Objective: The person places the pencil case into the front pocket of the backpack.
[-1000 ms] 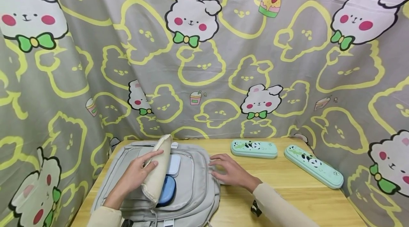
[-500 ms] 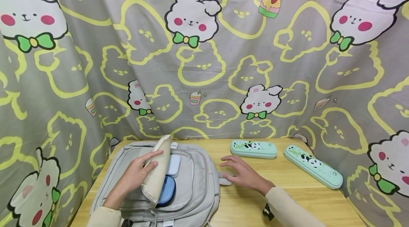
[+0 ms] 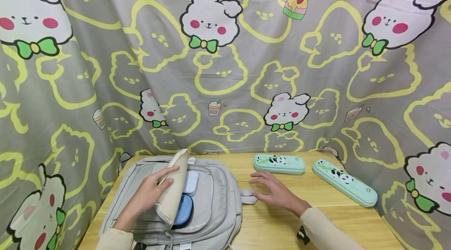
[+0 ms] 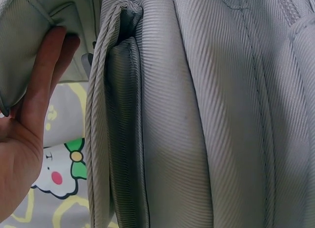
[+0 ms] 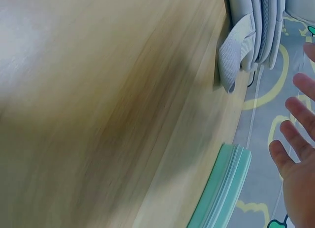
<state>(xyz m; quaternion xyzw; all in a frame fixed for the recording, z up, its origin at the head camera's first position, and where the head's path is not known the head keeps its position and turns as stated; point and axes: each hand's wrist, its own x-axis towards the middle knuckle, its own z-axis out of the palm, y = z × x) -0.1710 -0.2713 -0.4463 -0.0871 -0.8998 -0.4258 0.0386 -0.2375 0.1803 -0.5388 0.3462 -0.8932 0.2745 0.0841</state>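
A grey backpack (image 3: 218, 203) lies on the wooden table, its front pocket gaping. My left hand (image 3: 149, 191) holds the pocket's cream-lined front flap (image 3: 174, 195) folded up; some of its fingers are hidden behind the cloth. Inside the pocket sit a dark blue rounded case (image 3: 184, 211) and, beyond it, a pale blue-white box (image 3: 190, 182). The left wrist view shows the left fingers (image 4: 42, 75) against grey fabric. My right hand (image 3: 276, 191) hovers over the table beside the backpack's grey strap loop (image 3: 248, 196), fingers spread and holding nothing.
Two mint-green panda pencil cases lie to the right: one pencil case (image 3: 279, 164) near the back edge, the other pencil case (image 3: 345, 182) slanted by the right edge. A patterned curtain (image 3: 225, 66) surrounds the wooden table (image 3: 275, 226).
My right hand has moved right, away from the backpack's side, and the strap loop has come into sight there. The left hand and the flap have stayed in place.
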